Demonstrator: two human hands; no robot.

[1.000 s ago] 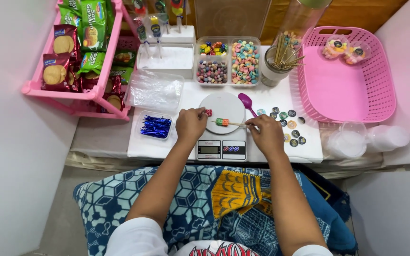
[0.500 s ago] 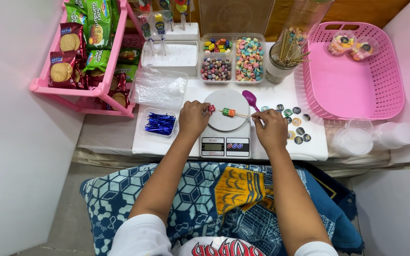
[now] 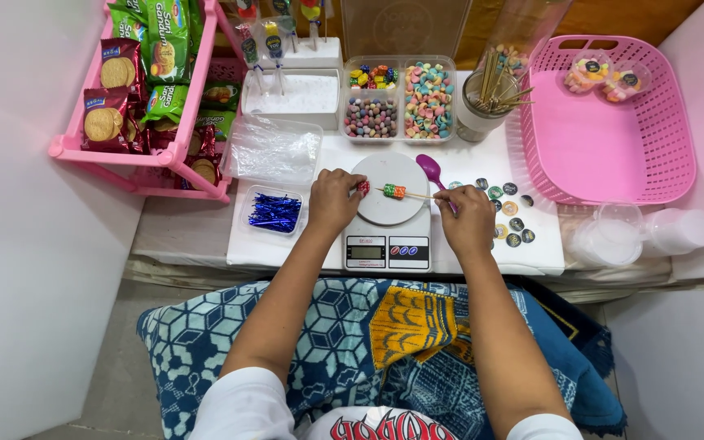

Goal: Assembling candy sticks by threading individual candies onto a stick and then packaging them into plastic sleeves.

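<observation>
We see the fingertips of the left hand [image 3: 334, 200] pinched together on a small red candy [image 3: 363, 188], which is held at the left end of a thin wooden skewer [image 3: 414, 195]. The fingers of the right hand [image 3: 468, 218] are closed around the skewer's right end, so that the stick lies nearly level between the two hands. An orange-and-green candy [image 3: 393, 191] is already threaded near the middle of the skewer. Candy and skewer hang just above the round white platform of a digital kitchen scale [image 3: 389, 222], which stands on the white table [image 3: 531, 253] at its near edge. Just right of the platform lies a purple spoon [image 3: 432, 170], and beyond it a scatter of small round stickers [image 3: 508, 213]. To the left, a clear tray of blue twist ties [image 3: 274, 211] sits near the left wrist. Farther back stand compartmented boxes of coloured candies [image 3: 401, 99] and a cup of skewers [image 3: 492, 94]; a pink basket [image 3: 613, 175] is at far right, a pink rack of biscuit packets [image 3: 136, 90] at far left.
</observation>
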